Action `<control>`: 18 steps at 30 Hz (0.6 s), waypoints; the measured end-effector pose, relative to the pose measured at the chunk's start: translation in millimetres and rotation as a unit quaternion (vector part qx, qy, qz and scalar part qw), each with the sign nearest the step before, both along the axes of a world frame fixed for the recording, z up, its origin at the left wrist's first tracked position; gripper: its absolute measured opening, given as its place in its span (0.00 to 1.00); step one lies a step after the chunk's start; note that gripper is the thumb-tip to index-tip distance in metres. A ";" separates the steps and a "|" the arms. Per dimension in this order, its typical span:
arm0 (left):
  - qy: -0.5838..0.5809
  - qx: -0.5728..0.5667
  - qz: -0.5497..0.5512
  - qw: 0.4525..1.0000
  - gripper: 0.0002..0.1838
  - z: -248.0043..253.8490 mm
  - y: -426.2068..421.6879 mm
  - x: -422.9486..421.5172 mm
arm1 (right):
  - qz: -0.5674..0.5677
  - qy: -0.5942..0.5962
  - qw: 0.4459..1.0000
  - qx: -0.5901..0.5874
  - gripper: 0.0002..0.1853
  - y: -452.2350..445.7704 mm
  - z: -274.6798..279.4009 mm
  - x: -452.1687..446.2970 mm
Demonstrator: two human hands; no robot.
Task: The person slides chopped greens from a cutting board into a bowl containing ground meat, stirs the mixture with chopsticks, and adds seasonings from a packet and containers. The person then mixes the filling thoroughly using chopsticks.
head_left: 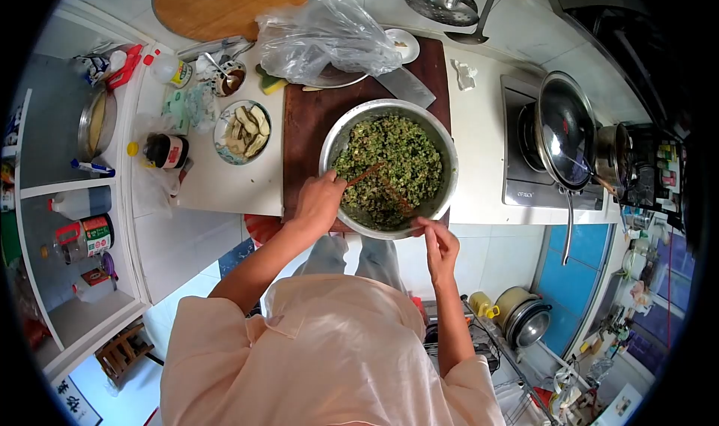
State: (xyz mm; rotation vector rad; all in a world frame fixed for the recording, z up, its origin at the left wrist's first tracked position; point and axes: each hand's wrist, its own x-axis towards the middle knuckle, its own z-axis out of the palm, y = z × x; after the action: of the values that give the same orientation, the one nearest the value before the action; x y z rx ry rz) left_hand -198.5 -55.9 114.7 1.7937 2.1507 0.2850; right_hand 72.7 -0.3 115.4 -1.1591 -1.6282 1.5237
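A large metal bowl (451, 179) of chopped green filling (397, 145) rests on a dark red board (299, 138). My left hand (318, 201) is at the bowl's left rim, closed on a brown chopstick (365, 174) that reaches over the filling. At the lower right rim is my right hand (438, 246), its thumb and fingers pinched at the outer end of a second chopstick (397, 195). That chopstick's inner part lies in the filling. A cleaver (407, 87) lies flat behind the bowl.
Left on the counter are a plate of sliced vegetable (243, 132), a small bowl with a spoon (228, 78) and a dark bottle (166, 150). Plastic bags (322, 40) lie behind the board. To the right, a lidded wok (567, 130) stands on the stove (517, 175).
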 end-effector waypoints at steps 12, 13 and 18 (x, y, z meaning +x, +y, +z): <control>0.014 -0.020 -0.014 1.000 0.08 14.1 0.2 1.0 | -0.013 -0.013 0.999 -0.038 0.10 11.3 -4.8 -6.7; 0.018 -0.020 -0.018 0.999 0.08 13.5 0.0 0.1 | -0.042 -0.004 0.998 -0.045 0.10 13.7 -10.8 -6.9; 0.027 -0.020 -0.004 0.999 0.12 17.4 -8.3 -3.1 | 0.030 0.007 0.999 0.022 0.09 4.7 6.5 -8.8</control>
State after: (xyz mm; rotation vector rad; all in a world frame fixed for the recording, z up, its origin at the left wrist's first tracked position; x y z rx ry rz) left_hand -201.6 -64.2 132.1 1.8072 2.1687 0.1925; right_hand 63.9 4.4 121.9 -1.0830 -1.6934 1.5209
